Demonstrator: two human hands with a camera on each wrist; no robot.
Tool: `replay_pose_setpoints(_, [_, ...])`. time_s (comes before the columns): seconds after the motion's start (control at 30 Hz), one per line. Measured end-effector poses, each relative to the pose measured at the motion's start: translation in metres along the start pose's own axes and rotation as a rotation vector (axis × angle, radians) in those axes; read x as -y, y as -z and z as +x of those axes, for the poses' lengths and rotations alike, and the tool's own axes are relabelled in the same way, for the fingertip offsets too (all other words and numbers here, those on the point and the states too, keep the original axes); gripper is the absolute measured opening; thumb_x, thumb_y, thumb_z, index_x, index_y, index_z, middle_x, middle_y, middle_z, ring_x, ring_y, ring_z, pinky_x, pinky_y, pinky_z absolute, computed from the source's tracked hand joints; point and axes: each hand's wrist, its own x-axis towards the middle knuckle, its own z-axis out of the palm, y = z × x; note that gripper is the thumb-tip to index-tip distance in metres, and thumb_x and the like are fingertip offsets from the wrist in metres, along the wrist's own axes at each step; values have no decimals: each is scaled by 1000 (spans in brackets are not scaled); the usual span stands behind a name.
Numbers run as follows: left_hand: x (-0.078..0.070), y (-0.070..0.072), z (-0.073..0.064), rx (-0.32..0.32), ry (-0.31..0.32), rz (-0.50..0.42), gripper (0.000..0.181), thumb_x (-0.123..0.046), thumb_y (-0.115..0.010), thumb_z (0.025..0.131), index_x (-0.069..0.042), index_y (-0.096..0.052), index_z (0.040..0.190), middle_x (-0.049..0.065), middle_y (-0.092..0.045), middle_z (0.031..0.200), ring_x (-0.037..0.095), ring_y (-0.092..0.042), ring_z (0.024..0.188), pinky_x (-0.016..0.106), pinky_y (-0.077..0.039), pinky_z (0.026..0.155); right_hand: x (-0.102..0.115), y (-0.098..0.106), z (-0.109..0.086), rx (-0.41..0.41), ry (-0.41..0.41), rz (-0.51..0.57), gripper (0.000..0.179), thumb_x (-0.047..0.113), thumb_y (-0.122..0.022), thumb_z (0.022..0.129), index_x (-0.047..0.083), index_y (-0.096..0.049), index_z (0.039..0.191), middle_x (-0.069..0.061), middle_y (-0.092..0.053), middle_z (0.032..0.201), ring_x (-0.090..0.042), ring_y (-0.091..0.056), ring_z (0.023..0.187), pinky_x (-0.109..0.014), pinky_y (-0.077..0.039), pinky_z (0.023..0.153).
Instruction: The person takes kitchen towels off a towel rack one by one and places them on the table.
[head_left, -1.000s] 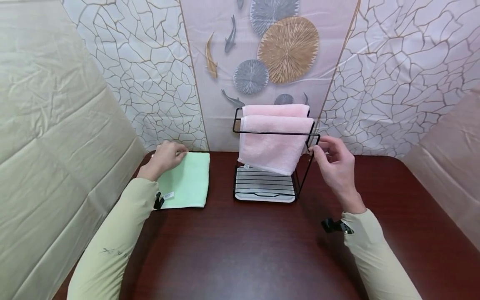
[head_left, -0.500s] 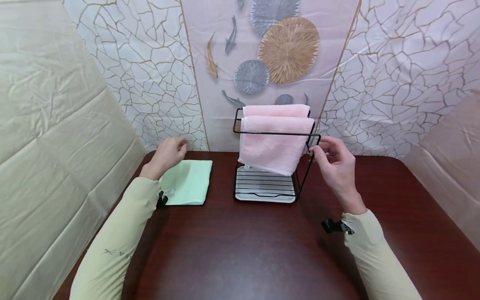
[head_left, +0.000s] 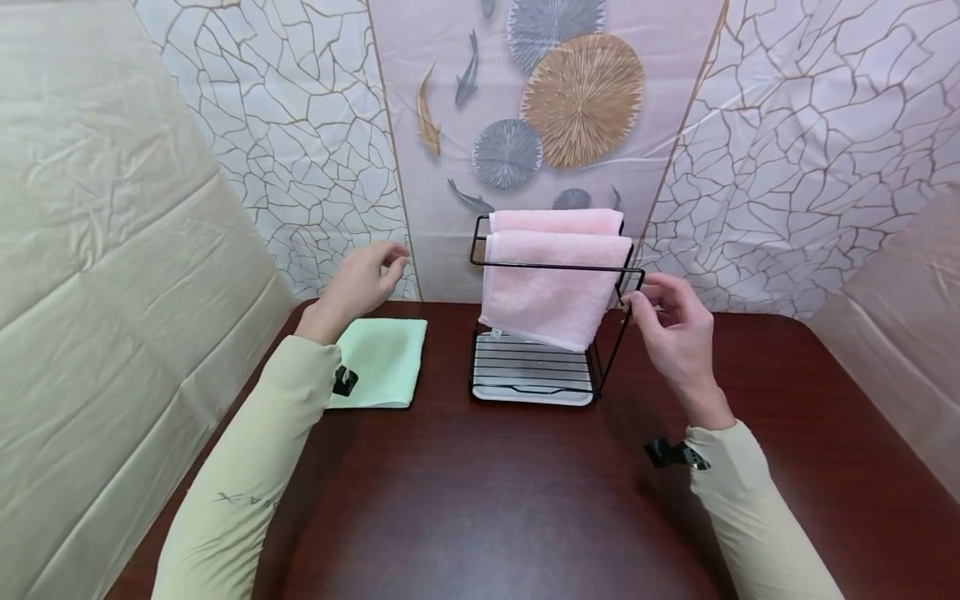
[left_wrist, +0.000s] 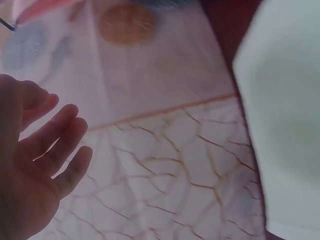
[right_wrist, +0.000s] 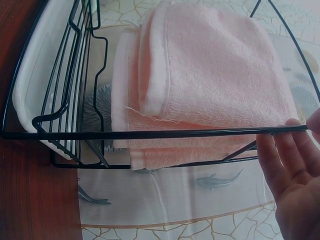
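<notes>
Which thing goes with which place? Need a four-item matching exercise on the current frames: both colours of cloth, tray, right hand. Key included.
Things:
1. Pink towelling
2. Green cloth
3. White tray
4. Right hand

Places:
A. Beneath the lower wires of the black rack
B. At the rack's side wire, fingers holding it
C. Hanging in the upper part of the rack
D. Lying on the table, left of the rack in the head view

Pairs: 1-C, 2-D, 3-A, 4-B
</notes>
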Motion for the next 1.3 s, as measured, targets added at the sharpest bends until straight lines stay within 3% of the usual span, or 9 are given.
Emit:
replay_pose_setpoints(0.17, [-22, 7, 9, -16, -35, -17, 30, -24, -47, 102, -8, -64, 122, 11, -69, 116, 27, -64, 104, 45, -50, 89, -8, 1, 0, -8, 4, -2, 25, -12, -60, 88, -12, -60, 113, -1, -70, 86, -2, -61, 69, -11, -48, 61])
replay_pose_setpoints(0.47, [-59, 14, 28, -55, -116, -55, 32, -27, -50, 102, -7, -63, 123, 11, -67, 119, 24, -63, 108, 41, -49, 94, 7, -1, 1, 2, 20, 17, 24, -13, -59, 88, -16, -58, 112, -10, -69, 85, 1, -61, 69, -11, -48, 62])
replay_pose_setpoints(0.83, [-117, 20, 48, -111, -253, -151, 30, -24, -58, 98, -5, -62, 121, 10, -71, 111, 19, -66, 103, 34, -52, 89, -3, 2, 1, -7, 14, 2, 24, -11, -61, 88, -12, -61, 112, -5, -69, 85, -7, -61, 67, -12, -47, 59])
replay_pose_setpoints(0.97, [-135, 13, 55, -76, -308, -138, 27, -21, -59, 98, -4, -64, 117, 10, -70, 109, 18, -67, 101, 31, -51, 91, -9, 4, -1, -2, 9, -21, 25, -10, -61, 89, -10, -61, 114, -6, -69, 86, -9, -62, 67, -12, -47, 59])
replay_pose_setpoints(1.07, [-149, 7, 60, -20, -326, -114, 25, -22, -58, 98, -5, -65, 115, 9, -69, 109, 17, -66, 101, 28, -50, 93, -1, 3, -1, -6, 10, -5, 25, -12, -60, 88, -14, -60, 112, -6, -69, 85, -8, -61, 67, -11, -47, 60])
replay_pose_setpoints(1.3, [-166, -7, 70, 107, -274, -68, 30, -30, -58, 98, -9, -63, 120, 5, -68, 108, 16, -62, 101, 30, -48, 92, 7, -2, 0, -6, 10, 64, 24, -14, -59, 87, -18, -58, 111, -2, -70, 84, -4, -61, 67, -11, -48, 61])
